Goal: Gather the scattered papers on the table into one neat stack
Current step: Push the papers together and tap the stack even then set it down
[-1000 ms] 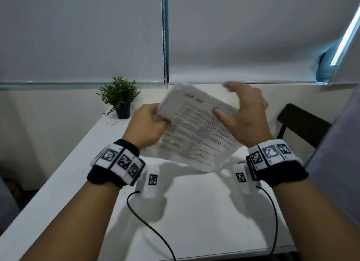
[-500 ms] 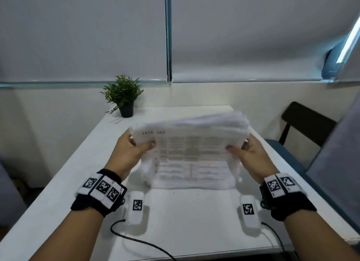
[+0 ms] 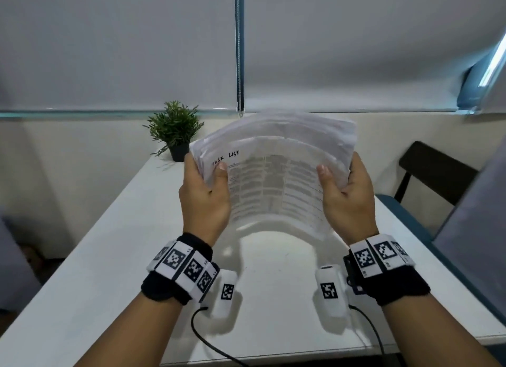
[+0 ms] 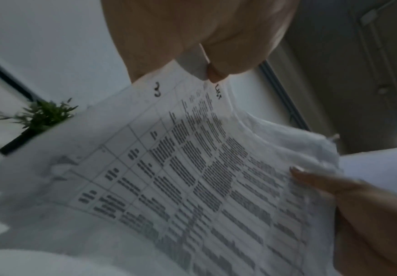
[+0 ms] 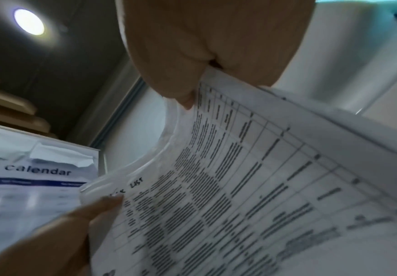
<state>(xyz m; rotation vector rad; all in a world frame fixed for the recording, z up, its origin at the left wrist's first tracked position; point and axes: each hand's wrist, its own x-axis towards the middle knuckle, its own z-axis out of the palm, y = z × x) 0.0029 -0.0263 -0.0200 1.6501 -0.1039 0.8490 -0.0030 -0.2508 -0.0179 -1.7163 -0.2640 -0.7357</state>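
Observation:
A stack of white printed papers (image 3: 273,175) is held upright and bowed above the white table (image 3: 109,270), its top sheet showing a table of text headed "Task List". My left hand (image 3: 204,191) grips the stack's left edge, thumb on the front sheet. My right hand (image 3: 346,194) grips the right edge the same way. The sheets' top edges are fanned and uneven. In the left wrist view the papers (image 4: 192,177) fill the frame under my left hand (image 4: 199,46). In the right wrist view my right hand (image 5: 206,56) pinches the papers (image 5: 240,177).
A small potted plant (image 3: 175,128) stands at the table's far left corner. A dark chair (image 3: 435,172) sits to the right of the table. Closed blinds (image 3: 137,46) hang behind. Two cables (image 3: 216,350) trail from my wrists over the table's front edge.
The stack, held low with its bottom edge near the table half a second ago, has been lifted and stood more upright. Both hands rose with it and keep gripping its sides.

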